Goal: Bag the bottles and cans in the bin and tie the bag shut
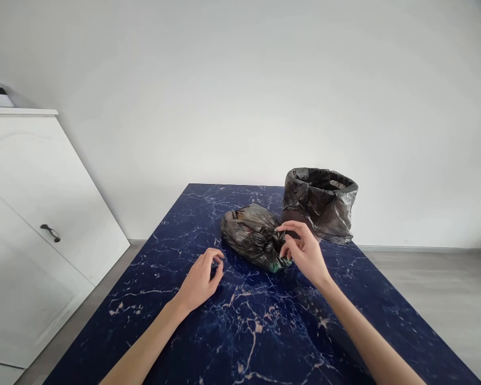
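A filled black plastic garbage bag (251, 231) lies on its side on the blue marble-patterned table, its gathered neck pointing right. My right hand (304, 252) is at that gathered end, fingers curved and apart; the fingertips overlap the plastic, and I cannot tell whether they touch it. To the left of the bag, my left hand (200, 279) hovers low over or rests on the table, fingers loosely bent with a gap to the thumb and nothing between them. Some greenish content shows through the bag near its neck.
Behind my right hand stands a trash bin (320, 200) lined with a black bag folded over its rim. The table (240, 331) reaches to the pale wall. At the left is a white cabinet (28, 214) with a dark handle.
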Available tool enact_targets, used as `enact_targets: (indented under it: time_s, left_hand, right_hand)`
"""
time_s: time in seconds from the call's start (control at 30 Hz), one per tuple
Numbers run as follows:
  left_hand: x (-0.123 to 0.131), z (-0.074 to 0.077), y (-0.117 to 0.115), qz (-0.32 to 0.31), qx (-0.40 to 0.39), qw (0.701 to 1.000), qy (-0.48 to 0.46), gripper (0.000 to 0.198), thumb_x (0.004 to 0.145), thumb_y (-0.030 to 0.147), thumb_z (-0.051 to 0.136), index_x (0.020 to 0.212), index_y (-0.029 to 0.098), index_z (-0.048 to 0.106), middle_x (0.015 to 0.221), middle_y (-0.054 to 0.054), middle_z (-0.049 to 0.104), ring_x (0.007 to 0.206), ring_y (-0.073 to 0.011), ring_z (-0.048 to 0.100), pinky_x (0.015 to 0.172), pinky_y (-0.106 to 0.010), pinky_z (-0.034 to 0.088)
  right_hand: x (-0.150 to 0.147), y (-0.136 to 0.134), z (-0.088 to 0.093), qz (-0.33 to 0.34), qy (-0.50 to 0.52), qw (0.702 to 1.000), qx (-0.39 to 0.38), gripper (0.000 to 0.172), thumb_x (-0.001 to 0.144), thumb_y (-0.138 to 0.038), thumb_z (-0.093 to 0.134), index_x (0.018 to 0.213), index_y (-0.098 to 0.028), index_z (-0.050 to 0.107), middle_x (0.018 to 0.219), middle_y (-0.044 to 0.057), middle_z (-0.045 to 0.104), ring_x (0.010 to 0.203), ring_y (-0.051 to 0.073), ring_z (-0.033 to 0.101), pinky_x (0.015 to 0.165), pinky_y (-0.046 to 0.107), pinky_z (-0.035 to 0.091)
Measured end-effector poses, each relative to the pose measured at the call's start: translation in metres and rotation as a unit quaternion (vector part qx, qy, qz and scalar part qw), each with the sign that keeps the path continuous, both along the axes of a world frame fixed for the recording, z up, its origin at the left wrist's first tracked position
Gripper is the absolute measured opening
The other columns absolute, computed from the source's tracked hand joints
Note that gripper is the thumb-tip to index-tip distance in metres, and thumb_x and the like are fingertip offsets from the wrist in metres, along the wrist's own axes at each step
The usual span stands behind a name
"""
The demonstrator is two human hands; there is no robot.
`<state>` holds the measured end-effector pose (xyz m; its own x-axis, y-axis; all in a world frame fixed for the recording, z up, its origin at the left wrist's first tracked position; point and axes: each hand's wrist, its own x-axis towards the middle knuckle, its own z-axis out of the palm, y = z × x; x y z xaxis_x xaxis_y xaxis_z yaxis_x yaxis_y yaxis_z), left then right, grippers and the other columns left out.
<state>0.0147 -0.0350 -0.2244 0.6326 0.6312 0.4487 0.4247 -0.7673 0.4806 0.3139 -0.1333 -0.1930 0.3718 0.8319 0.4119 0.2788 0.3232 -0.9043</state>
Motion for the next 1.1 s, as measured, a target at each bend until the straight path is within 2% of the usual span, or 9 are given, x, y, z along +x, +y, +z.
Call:
enact_targets:
  time_s: [0.23, 0.57, 1.1]
  left_hand:
    - [0.000, -0.002, 0.001, -0.003, -0.004, 1.000, 0.004, 0.016, 0.110, 0.032, 0.045, 0.124, 0.027, 0.052, 0.114, -0.008, 0.068, 0.103, -0.0254, 0.072, 0.093, -0.044, 0.059]
    - [0.001, -0.001, 0.000, -0.004, -0.001, 1.000, 0.010, 0.016, 0.111, 0.034, 0.044, 0.122, 0.027, 0.053, 0.115, -0.008, 0.069, 0.101, -0.0259, 0.073, 0.089, -0.043, 0.059]
    - [0.004, 0.001, 0.002, -0.005, -0.005, 1.000, -0.010, 0.014, 0.111, 0.033, 0.045, 0.117, 0.027, 0.056, 0.116, -0.008, 0.068, 0.103, -0.0254, 0.070, 0.095, -0.043, 0.058]
  right_hand:
    - [-0.013, 0.011, 0.003, 0.039, 0.045, 0.998, 0.008, 0.039, 0.101, -0.056, 0.064, 0.124, -0.026, 0.054, 0.134, 0.012, 0.070, 0.056, 0.012, 0.069, 0.049, 0.030, 0.050]
    - [-0.015, 0.013, 0.008, 0.055, 0.174, 0.983, -0.007, 0.040, 0.090, -0.049, 0.075, 0.118, -0.025, 0.059, 0.136, 0.012, 0.072, 0.057, 0.012, 0.066, 0.052, 0.032, 0.054]
    - [-0.019, 0.012, 0.008, 0.046, 0.084, 0.995, 0.036, 0.030, 0.099, -0.046, 0.066, 0.121, -0.029, 0.057, 0.138, 0.009, 0.070, 0.057, 0.012, 0.066, 0.050, 0.032, 0.053]
